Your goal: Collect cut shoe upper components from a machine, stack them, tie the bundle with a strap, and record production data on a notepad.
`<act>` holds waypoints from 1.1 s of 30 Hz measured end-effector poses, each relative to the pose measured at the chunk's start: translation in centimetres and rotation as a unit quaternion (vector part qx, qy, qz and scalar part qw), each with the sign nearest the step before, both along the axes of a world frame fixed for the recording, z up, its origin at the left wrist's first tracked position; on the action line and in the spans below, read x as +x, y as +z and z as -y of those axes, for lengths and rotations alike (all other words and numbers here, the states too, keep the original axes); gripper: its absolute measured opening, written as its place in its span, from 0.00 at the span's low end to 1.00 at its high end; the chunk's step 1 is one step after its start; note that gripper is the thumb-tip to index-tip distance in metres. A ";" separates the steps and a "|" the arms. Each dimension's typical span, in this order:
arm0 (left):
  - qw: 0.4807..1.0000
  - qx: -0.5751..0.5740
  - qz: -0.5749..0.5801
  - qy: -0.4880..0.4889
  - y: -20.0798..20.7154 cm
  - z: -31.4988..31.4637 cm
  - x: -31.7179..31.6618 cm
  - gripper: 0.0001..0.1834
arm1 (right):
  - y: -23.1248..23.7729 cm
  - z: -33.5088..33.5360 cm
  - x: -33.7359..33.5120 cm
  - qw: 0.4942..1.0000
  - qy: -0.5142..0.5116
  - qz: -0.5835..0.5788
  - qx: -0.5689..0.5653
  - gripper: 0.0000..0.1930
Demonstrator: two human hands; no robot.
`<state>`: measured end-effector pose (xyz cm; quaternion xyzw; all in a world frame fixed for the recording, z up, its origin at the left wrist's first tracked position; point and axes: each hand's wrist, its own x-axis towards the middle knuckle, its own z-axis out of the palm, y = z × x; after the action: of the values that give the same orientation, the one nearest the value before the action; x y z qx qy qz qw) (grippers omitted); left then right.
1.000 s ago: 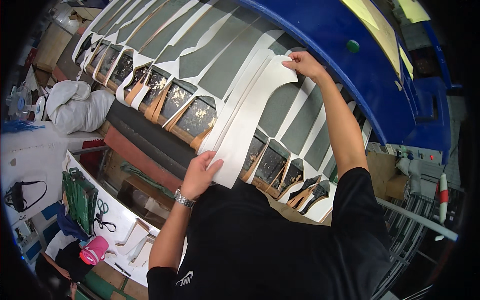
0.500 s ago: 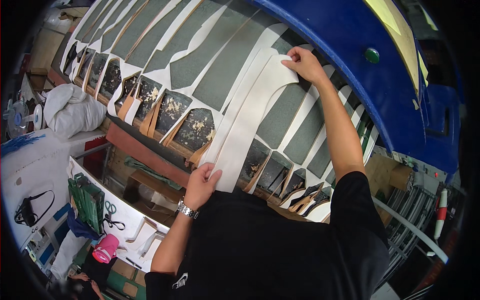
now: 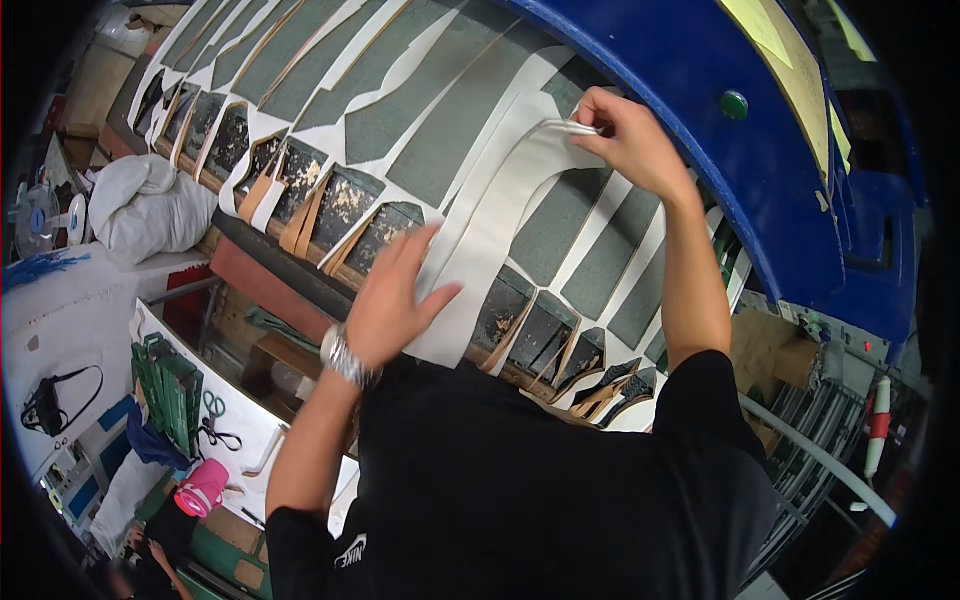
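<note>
Currently two hands on one long white cut sheet lying across the grey-green cutting bed. Left hand rests flat on its near end, fingers spread wide. Right hand pinches the far end, fingers narrow, edge lifted. One wristwatch. Far left: one white bundle. Near left tabletop: one pair of scissors, one pink cup.

Black short-sleeved T-shirt with small white logo, silver metal wristwatch, bare forearms
</note>
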<state>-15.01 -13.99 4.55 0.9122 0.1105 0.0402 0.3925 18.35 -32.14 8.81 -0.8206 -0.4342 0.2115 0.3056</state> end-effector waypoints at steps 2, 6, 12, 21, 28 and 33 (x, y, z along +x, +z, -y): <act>0.995 -0.038 0.091 -0.023 0.5 0.1 4.4 0.45 | 5.5 0.7 -3.9 0.996 0.070 0.026 0.044 0.12; 0.934 -0.314 -0.001 -0.170 -0.3 0.0 8.1 0.44 | 11.5 1.6 -7.3 0.981 0.138 -0.026 0.136 0.09; 0.902 -0.294 -0.266 -0.171 -5.7 0.4 1.8 0.33 | 6.1 1.4 1.2 0.992 0.020 -0.100 0.069 0.12; 0.845 -0.478 -0.236 0.040 -3.5 -0.8 -7.9 0.24 | -8.4 -1.4 6.9 0.966 -0.100 -0.235 0.041 0.16; 0.831 -0.479 -0.265 0.100 -4.1 -0.4 -8.5 0.22 | -10.6 -4.4 8.1 0.976 -0.072 -0.205 -0.008 0.12; 0.831 -0.482 -0.260 0.101 -5.2 0.2 -8.5 0.22 | -11.1 -4.9 8.3 0.983 -0.082 -0.166 -0.015 0.12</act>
<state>-23.51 -14.14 -0.62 0.5678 0.3057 -0.2173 0.7327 26.68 -27.27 -2.25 -0.8112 -0.3055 0.3258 0.3775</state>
